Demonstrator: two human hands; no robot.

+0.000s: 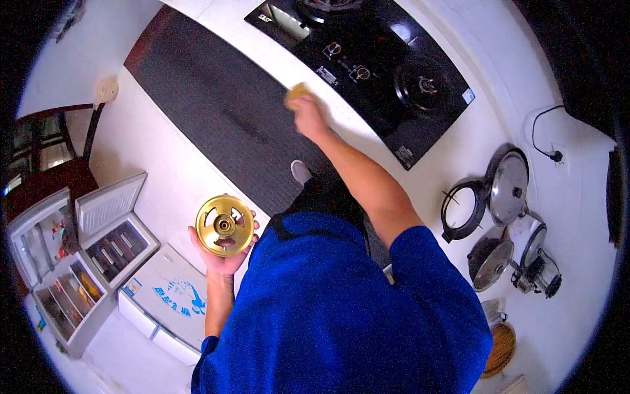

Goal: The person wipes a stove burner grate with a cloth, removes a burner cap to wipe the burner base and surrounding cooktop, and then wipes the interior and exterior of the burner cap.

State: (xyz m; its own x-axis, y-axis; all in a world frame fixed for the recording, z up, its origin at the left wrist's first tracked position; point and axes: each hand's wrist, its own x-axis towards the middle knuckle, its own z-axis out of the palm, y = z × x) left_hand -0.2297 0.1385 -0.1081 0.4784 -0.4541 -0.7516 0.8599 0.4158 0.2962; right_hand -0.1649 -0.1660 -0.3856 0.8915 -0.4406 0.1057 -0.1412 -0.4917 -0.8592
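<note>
Black stovetop (377, 85) nearby, the right hand (310, 117) clasps a yellowish pad (297, 93); the left hand (223, 262) grips a gold disc (224, 226).

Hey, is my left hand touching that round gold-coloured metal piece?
Touching. The head view shows the left hand cupping the gold-coloured metal piece, its thumb and fingers against opposite sides of the rim.

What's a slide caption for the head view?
Left hand holds a gold-coloured disc with cutouts; right hand grips a yellow pad near the black hob.
</note>
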